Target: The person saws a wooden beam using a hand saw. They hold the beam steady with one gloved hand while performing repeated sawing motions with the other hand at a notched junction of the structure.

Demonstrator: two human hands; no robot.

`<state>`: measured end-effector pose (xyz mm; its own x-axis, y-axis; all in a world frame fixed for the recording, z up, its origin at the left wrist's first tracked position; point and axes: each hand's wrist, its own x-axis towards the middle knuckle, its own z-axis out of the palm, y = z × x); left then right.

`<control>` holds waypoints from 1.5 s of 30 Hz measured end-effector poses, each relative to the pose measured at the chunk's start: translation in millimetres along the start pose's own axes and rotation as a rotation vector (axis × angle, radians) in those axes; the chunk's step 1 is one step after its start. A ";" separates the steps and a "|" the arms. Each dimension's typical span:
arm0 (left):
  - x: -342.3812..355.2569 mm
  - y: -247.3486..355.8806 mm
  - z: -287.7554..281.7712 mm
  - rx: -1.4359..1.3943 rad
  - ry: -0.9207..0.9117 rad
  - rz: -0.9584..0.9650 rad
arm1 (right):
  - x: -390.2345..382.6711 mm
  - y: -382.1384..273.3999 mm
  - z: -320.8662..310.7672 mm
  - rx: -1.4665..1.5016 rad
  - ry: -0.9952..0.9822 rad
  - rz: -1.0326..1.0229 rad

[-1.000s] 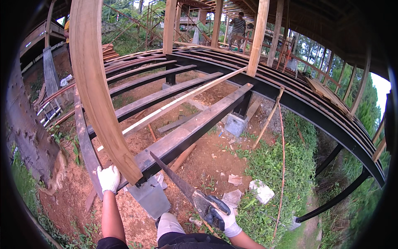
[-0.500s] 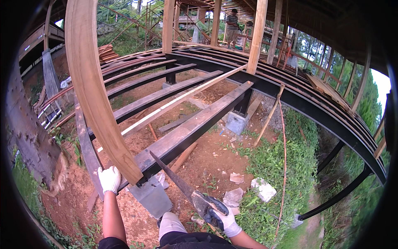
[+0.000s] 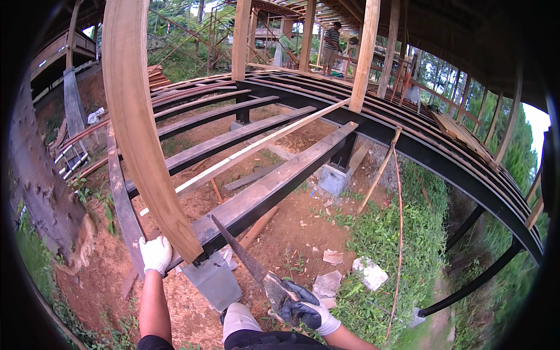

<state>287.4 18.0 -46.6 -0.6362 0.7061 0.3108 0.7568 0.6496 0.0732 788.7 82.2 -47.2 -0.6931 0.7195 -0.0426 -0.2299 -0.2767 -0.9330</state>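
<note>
My left hand (image 3: pixel 156 252), in a white glove, is closed over the edge of a weathered grey board (image 3: pixel 126 203), just left of the foot of a tall wooden post (image 3: pixel 140 134). My right hand (image 3: pixel 306 309), in a white glove with dark grey coating, grips the handle of a handsaw (image 3: pixel 248 262). Its long blade slants up leftward, its tip over the front black steel beam topped with wood (image 3: pixel 271 175), right beside the post. A grey concrete footing (image 3: pixel 210 281) lies below the post, and my light-clad leg shows between my hands.
Parallel joists (image 3: pixel 222 117) with open gaps above dirt and rubble form a raised frame. Upright posts (image 3: pixel 361 64), leaning thin poles (image 3: pixel 378 169) and scaffolding stand beyond. A co-worker (image 3: pixel 330 44) stands at the back. A tree trunk (image 3: pixel 46 192) is at left, plants and curved braces at right.
My right hand and the saw handle have shifted a little to the left. My left hand stays on the board. The whole view has moved slightly.
</note>
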 end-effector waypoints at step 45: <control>-9.8 10.4 -0.5 -0.070 0.125 -0.028 | 26.0 -62.0 -73.5 0.094 0.591 -0.492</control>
<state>301.5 17.7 -48.5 -0.6365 0.6448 0.4233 0.7507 0.6438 0.1480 835.2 164.9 -16.7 -0.0222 0.9867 0.1607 -0.4919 0.1292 -0.8610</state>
